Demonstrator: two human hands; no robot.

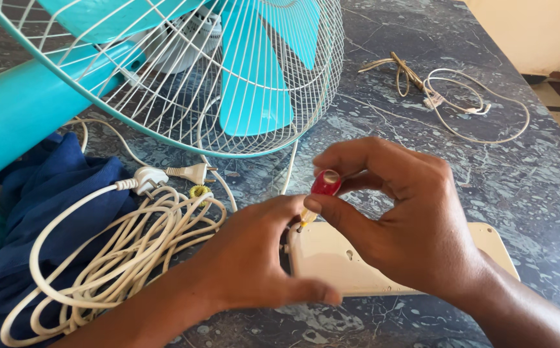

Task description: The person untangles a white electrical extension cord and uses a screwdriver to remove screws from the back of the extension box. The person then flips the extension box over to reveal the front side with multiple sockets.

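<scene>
Screwdriver (324,185), red-handled, stands upright on the cream plate (331,258) lying on the desk (525,174). Right hand (399,219) pinches its handle; left hand (254,258) grips the plate's edge. Cable (99,258), fan (228,77) lie left.

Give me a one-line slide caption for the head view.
Right hand turns a red-handled screwdriver at a cream plastic panel steadied by the left hand, beside a turquoise fan.

The screwdriver (322,190) shaft is mostly hidden behind the left hand (254,258). The right hand (402,219) covers part of the cream panel (331,264). The fan (183,64) is cut off at the top edge; its motor housing looks blurred.
</scene>
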